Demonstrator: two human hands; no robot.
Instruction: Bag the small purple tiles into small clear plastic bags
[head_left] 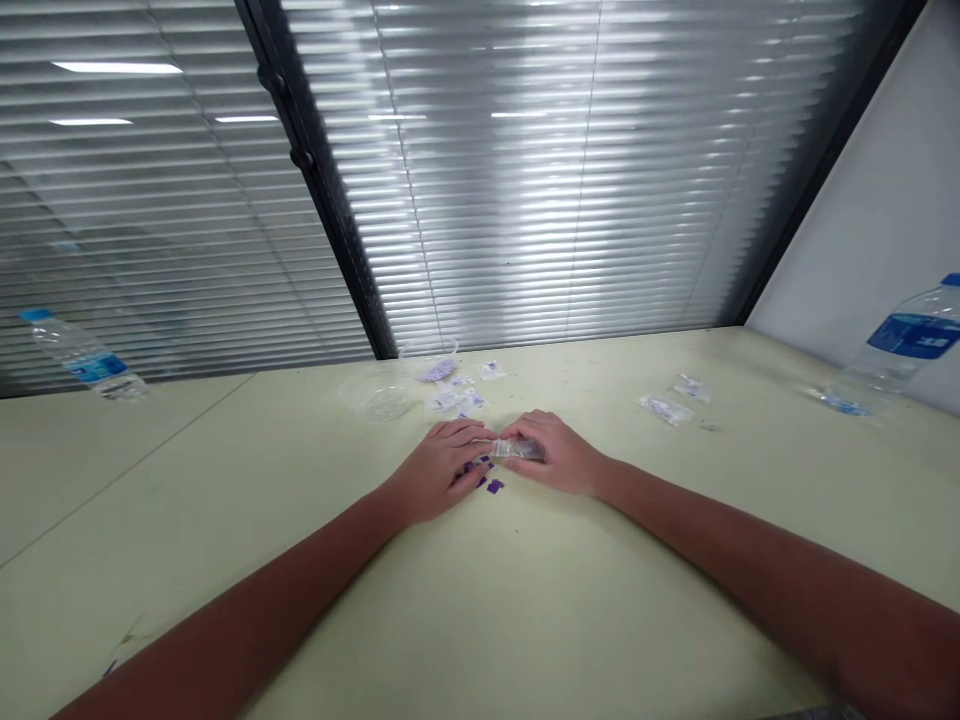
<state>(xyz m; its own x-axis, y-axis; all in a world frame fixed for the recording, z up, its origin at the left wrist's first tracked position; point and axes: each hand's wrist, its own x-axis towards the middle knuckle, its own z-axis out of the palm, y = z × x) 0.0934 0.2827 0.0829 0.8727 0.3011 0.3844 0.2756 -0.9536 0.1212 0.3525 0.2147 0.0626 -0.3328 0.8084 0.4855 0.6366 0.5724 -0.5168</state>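
Observation:
My right hand (551, 452) grips a small clear plastic bag (525, 449) between thumb and fingers, low over the table. The bag lies sideways, one end pointing at my left hand (442, 468). My left fingers stretch out to that end and their tips touch it, while the thumb stays apart below them. Several small dark purple pieces (495, 486) lie on the table under and beside my left fingertips. Some of them are partly hidden by that hand.
Small bags with pale purple contents (457, 400) lie beyond my hands, near clear round plastic containers (386, 402). More small bags (666, 409) rest on the pale table (517, 610) to the right. Water bottles stand at far left (94, 365) and right (911, 335). Window blinds rise behind.

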